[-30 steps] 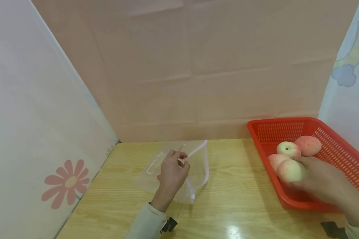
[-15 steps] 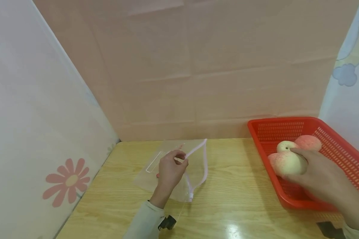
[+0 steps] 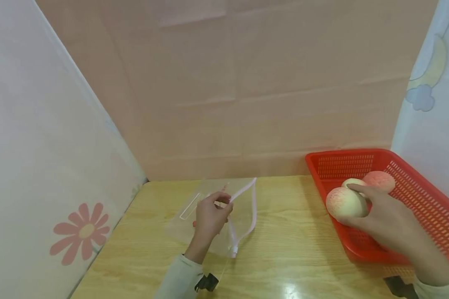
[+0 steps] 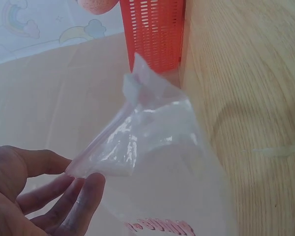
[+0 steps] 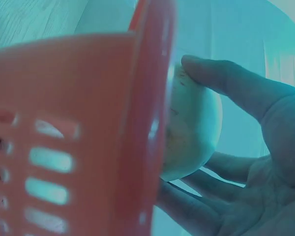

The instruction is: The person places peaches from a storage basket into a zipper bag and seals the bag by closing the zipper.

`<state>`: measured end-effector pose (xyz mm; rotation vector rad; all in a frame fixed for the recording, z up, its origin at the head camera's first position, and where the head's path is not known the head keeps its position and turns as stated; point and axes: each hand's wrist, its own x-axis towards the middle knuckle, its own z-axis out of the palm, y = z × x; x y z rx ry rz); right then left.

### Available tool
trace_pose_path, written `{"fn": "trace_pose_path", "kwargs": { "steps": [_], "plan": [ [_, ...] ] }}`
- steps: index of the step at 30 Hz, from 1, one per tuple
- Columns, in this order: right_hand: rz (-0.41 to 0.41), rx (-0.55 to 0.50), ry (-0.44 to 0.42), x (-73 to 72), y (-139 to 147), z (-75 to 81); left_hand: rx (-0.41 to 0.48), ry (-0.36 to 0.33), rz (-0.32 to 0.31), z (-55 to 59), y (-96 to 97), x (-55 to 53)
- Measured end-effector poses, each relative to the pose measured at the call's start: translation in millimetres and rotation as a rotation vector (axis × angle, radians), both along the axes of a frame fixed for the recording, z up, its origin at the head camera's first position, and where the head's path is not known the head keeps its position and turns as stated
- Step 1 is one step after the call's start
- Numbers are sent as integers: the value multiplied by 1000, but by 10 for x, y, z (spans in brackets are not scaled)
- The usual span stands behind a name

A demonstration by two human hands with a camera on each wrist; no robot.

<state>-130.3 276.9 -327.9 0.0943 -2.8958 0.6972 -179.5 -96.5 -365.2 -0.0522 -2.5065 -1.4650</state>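
Peach, round, cream-pink, grasped by right hand at red slotted plastic basket, four o'clock. Left hand pinches clear pink-edged plastic bag, six o'clock. Lifting step, apparently; next calls for clearing basket.

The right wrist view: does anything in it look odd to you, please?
Yes, its colours: a blue-green cast tints the right hand and its peach, while the head view shows that peach cream and pink.

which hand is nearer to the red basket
Right: the right hand holds a peach at the left rim of the red basket. The left hand, well left of it, pinches a clear bag.
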Motion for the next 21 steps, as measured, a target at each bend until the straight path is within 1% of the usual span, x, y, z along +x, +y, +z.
{"fn": "trace_pose_path", "kwargs": {
  "steps": [3, 9, 14, 18, 21],
  "plan": [
    [4, -21, -10, 0, -66, 10, -4, 2, -8, -25, -12, 1],
    [37, -98, 43, -9, -262, 34, 6, 26, -13, -19, 2, -27],
    [64, -122, 59, -27, -422, 57, 24, 29, -17, -10, 40, -42],
    [76, -126, 52, -31, -552, 80, 18, 36, -24, -10, 53, -46],
    [85, -148, 35, -35, -679, 69, 24, 37, -18, -4, 47, -33]
  ]
}}
